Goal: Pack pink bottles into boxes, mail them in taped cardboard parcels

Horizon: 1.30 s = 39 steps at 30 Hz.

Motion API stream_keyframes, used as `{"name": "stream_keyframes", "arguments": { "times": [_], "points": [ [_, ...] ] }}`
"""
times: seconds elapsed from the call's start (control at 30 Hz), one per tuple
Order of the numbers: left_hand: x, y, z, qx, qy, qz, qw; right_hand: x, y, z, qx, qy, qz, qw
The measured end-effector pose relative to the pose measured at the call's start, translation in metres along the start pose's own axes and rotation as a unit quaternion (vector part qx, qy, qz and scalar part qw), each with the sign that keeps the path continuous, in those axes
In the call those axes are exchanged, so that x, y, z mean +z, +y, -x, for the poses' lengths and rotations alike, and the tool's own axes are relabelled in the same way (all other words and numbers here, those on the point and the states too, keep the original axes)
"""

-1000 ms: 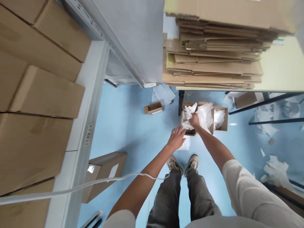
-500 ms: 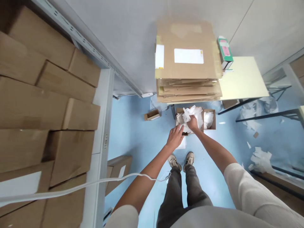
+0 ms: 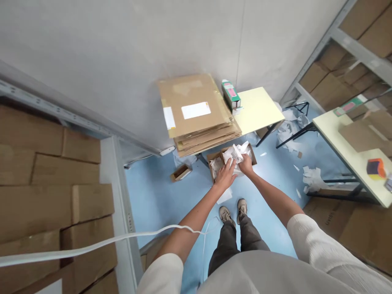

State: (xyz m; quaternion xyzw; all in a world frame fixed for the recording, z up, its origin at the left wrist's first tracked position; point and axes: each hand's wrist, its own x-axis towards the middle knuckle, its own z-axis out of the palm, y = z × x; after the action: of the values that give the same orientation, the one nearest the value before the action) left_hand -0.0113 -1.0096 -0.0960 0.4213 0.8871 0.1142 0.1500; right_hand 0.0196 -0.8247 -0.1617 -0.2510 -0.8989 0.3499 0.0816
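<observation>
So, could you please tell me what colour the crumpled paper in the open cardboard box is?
White, seen in the head view: crumpled paper held by both hands.

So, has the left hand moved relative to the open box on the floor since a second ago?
Yes. The left hand has gone from just short of the open box to over its near edge, onto the white paper beside the right hand.

Crumpled white paper (image 3: 235, 157), thin and matt, fills a brown cardboard box (image 3: 214, 161). Stacked flattened cardboard (image 3: 196, 110) at 12 o'clock looks rough, dull. Floor (image 3: 153, 196) smooth, faintly glossy.
</observation>
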Motion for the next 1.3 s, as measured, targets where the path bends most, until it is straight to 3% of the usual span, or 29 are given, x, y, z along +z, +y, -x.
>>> {"name": "stream_keyframes", "arguments": {
  "times": [0.2,0.37,0.53,0.77,0.9,1.13,1.3],
  "points": [
    [-0.044,0.072,-0.049,0.092,0.006,-0.017,0.996,-0.105,0.021,-0.011,0.028,0.074,-0.009,0.997],
    [-0.075,0.157,-0.107,0.168,0.020,-0.035,0.985,-0.209,0.058,-0.022,0.062,0.142,-0.004,0.988],
    [-0.094,0.269,-0.177,0.232,0.030,-0.044,0.971,-0.325,0.119,-0.035,0.078,0.204,-0.002,0.976],
    [-0.105,0.438,-0.273,0.314,0.059,-0.024,0.947,-0.496,0.213,-0.047,0.089,0.297,0.017,0.951],
    [-0.113,0.524,-0.318,0.356,0.062,-0.024,0.932,-0.580,0.259,-0.047,0.092,0.349,0.028,0.932],
    [-0.119,0.646,-0.406,0.435,0.067,-0.008,0.898,-0.694,0.330,-0.062,0.140,0.416,0.052,0.897],
    [-0.109,0.704,-0.487,0.468,0.041,0.002,0.883,-0.741,0.381,-0.095,0.200,0.424,0.059,0.882]
  ]
}}
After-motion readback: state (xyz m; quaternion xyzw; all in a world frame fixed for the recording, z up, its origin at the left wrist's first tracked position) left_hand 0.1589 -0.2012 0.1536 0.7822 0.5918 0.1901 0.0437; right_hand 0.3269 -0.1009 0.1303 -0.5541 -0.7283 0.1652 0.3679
